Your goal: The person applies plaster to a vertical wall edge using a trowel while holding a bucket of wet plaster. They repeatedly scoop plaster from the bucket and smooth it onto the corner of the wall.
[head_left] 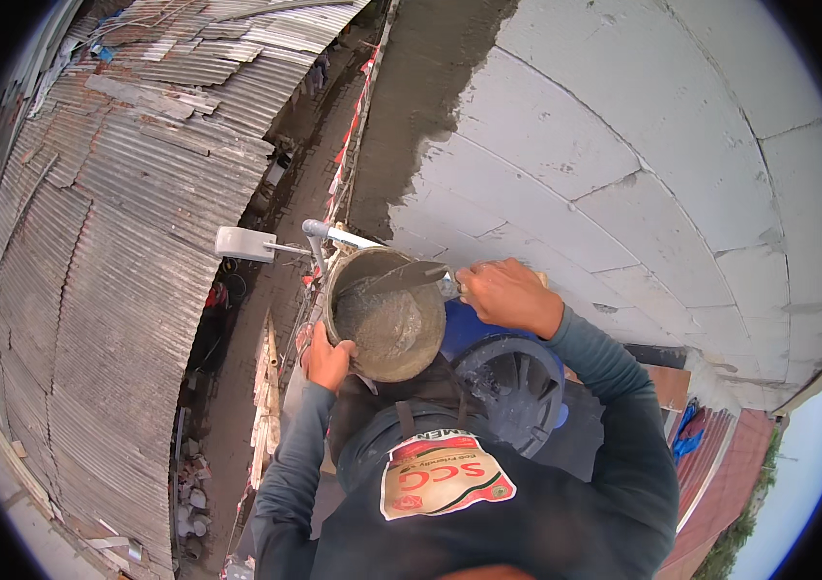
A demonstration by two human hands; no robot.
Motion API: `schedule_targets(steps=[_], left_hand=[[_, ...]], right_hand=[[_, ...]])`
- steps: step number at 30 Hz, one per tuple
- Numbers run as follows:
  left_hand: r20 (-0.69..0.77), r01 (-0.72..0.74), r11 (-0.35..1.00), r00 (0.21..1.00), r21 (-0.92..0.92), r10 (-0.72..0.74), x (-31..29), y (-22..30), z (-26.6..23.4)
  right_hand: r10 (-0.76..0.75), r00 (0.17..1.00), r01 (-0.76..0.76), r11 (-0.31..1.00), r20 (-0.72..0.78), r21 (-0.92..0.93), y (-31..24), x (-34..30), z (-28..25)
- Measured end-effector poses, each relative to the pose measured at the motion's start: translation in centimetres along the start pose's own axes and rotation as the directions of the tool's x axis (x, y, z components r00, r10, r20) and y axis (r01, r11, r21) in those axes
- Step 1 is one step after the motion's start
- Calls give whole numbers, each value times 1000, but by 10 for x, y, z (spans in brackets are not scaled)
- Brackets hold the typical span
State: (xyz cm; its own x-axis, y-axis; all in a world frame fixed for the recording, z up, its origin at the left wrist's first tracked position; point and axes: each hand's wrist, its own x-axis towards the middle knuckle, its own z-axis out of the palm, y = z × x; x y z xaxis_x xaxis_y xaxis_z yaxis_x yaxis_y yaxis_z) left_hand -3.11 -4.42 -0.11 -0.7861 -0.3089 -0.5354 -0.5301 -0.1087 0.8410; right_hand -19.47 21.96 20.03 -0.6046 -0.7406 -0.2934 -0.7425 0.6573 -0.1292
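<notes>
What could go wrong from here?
1. The left hand grips the bucket at its rim on one side, so it might tip and spill the wet mortar.
2. The right hand holds the trowel over the bucket; mortar could drip off the blade.
3. The alley lies far below beside the wall, so anything dropped could fall there.

- A round bucket [358, 266] is gripped at its rim by the left hand [329, 358].
- A trowel [401, 278] is held by the right hand [510, 293]; its blade is placed over the bucket's opening.
- Grey mortar [372, 324] is contained inside.
- The pale block wall [623, 213] is partly covered with a dark coat [416, 97].
- The left side is occupied by a corrugated roof [140, 261].
</notes>
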Motion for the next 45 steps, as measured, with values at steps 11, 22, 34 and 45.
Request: schedule_targets(steps=[11, 22, 34, 45], left_hand=[[-25, -80, 986, 996, 146, 85, 4, -35, -3], [-46, -126, 991, 991, 55, 129, 9, -45, -13], [-35, -19, 993, 999, -120, 15, -2, -37, -18], [-56, -35, 989, 998, -144, 27, -16, -12, -11]], right_hand=[[-59, 959, -154, 711, 277, 686, -22, 15, 141], [13, 906, -371, 503, 423, 780, 20, -4, 83], [-53, 843, -531, -247, 536, 811, 140, 139, 46], [263, 958, -219, 419, 113, 881, 90, 94, -30]])
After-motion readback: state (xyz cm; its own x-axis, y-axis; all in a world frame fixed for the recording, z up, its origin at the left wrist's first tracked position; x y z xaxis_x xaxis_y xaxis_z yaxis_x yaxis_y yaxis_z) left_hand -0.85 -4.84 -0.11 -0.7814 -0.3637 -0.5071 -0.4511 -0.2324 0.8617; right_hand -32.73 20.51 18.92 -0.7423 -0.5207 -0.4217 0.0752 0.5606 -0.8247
